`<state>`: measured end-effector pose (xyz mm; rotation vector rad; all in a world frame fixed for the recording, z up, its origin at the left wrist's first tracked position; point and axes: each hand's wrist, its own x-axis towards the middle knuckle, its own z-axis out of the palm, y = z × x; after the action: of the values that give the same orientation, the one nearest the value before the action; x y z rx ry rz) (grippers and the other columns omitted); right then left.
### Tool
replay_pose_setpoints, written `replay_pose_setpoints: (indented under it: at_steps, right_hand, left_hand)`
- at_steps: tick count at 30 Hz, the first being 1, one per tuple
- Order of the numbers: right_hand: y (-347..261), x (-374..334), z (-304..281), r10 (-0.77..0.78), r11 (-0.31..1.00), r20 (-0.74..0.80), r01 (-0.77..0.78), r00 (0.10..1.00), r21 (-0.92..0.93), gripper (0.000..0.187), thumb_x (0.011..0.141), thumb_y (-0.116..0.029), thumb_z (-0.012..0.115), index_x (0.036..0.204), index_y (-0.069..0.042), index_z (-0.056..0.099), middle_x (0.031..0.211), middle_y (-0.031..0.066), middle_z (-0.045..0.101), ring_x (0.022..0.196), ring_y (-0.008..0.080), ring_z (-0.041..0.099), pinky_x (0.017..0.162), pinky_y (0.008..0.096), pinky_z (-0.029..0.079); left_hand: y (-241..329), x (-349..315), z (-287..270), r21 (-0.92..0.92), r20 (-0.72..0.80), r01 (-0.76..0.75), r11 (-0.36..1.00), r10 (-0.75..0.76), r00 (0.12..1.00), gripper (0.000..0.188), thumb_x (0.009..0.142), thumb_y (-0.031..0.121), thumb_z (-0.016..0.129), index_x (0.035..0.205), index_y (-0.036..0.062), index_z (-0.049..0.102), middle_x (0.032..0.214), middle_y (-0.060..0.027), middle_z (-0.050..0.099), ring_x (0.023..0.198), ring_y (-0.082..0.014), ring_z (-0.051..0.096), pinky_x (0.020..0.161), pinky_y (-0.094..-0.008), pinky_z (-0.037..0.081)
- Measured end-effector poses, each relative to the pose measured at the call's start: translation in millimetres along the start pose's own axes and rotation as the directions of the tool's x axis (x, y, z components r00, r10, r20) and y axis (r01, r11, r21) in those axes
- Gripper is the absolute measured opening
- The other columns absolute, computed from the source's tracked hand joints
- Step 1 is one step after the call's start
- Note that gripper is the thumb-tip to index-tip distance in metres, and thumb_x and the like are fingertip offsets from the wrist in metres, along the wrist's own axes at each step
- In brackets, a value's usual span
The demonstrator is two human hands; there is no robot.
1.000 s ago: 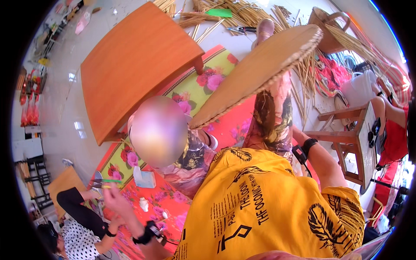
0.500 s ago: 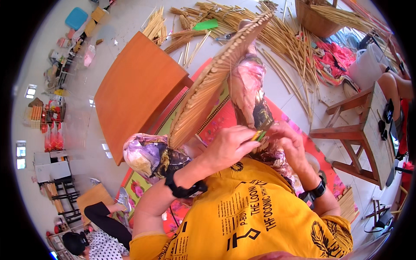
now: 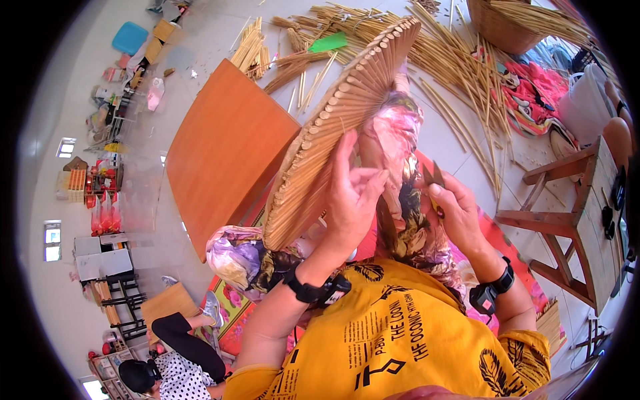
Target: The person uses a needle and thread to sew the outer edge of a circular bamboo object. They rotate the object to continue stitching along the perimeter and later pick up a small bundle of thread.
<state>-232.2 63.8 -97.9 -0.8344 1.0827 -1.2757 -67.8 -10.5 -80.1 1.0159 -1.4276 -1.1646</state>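
Observation:
A curved fan-shaped piece of bundled straw-coloured stalks (image 3: 333, 140), with round cut ends along its rim, leans across my lap. My left hand (image 3: 350, 200) is beside its inner face, one finger stretched up against the stalks. Its thumb and another fingertip come together in a pinch; whatever is between them is too small to make out. To the right, my right hand (image 3: 457, 207) is closed around small scissors (image 3: 435, 179), their dark blades pointing up and apart from the fan. A bit of yellow handle shows at the palm.
An orange wooden board (image 3: 227, 153) stands left of the fan. Loose stalks (image 3: 467, 100) cover the floor ahead, near a wicker basket (image 3: 503, 30). A wooden stool (image 3: 573, 220) is at right, beside a seated person's leg. Another person (image 3: 177, 373) sits at lower left.
My hands have moved apart: the left up to the fan's inner face, the right slightly up and rightward with the scissors, whose blades now show. The whole view has shifted a little.

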Motion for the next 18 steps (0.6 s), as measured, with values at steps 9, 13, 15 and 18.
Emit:
replay_pose_setpoints:
  at_steps: [9, 13, 15, 18]
  right_hand:
    - [-1.4, 35.3, -4.0, -0.176, 0.958, 0.12, 0.198, 0.977, -0.208, 0.037, 0.098, -0.031, 0.048, 0.103, 0.001, 0.066, 0.068, 0.0001, 0.052, 0.061, 0.0083, 0.046, 0.056, 0.0246, 0.039]
    - [-8.7, 55.8, 10.9, -0.323, 0.918, 0.058, 0.328, 0.945, -0.223, 0.024, 0.088, -0.019, 0.065, 0.101, 0.001, 0.065, 0.069, 0.0009, 0.053, 0.062, 0.0092, 0.05, 0.058, 0.0256, 0.043]
    - [-7.9, 70.2, 28.3, -0.4, 0.888, 0.01, 0.39, 0.916, -0.243, 0.022, 0.082, -0.013, 0.071, 0.098, 0.001, 0.065, 0.069, 0.0016, 0.054, 0.063, 0.0096, 0.052, 0.059, 0.026, 0.044]
    - [-5.6, 88.2, 52.7, -0.398, 0.898, -0.055, 0.376, 0.916, -0.228, 0.021, 0.077, -0.008, 0.076, 0.092, 0.001, 0.065, 0.072, 0.0024, 0.057, 0.065, 0.0095, 0.054, 0.06, 0.0258, 0.045]
  left_hand:
    - [-11.6, -16.9, -22.2, 0.28, 0.022, -0.008, 0.96, 0.002, 1.0, 0.025, 0.095, 0.008, 0.058, 0.118, -0.0018, 0.054, 0.077, 0.0001, 0.059, 0.063, -0.0045, 0.054, 0.058, -0.018, 0.044]
    - [-20.5, -18.3, -20.1, 0.125, -0.009, 0.09, 0.988, -0.09, 0.996, 0.024, 0.094, 0.008, 0.06, 0.115, -0.0016, 0.055, 0.077, -0.0018, 0.06, 0.063, -0.006, 0.054, 0.057, -0.0201, 0.044]
    - [-20.1, -15.8, -19.3, 0.057, -0.025, 0.161, 0.985, -0.16, 0.987, 0.025, 0.091, 0.007, 0.063, 0.115, -0.0007, 0.058, 0.075, -0.0047, 0.062, 0.065, -0.0092, 0.056, 0.062, -0.0234, 0.046]
    - [-27.7, -14.1, -22.3, 0.303, 0.05, 0.006, 0.953, -0.022, 0.999, 0.022, 0.095, 0.007, 0.058, 0.116, -0.0006, 0.056, 0.072, 0.0013, 0.056, 0.061, -0.0048, 0.053, 0.054, -0.0187, 0.04]
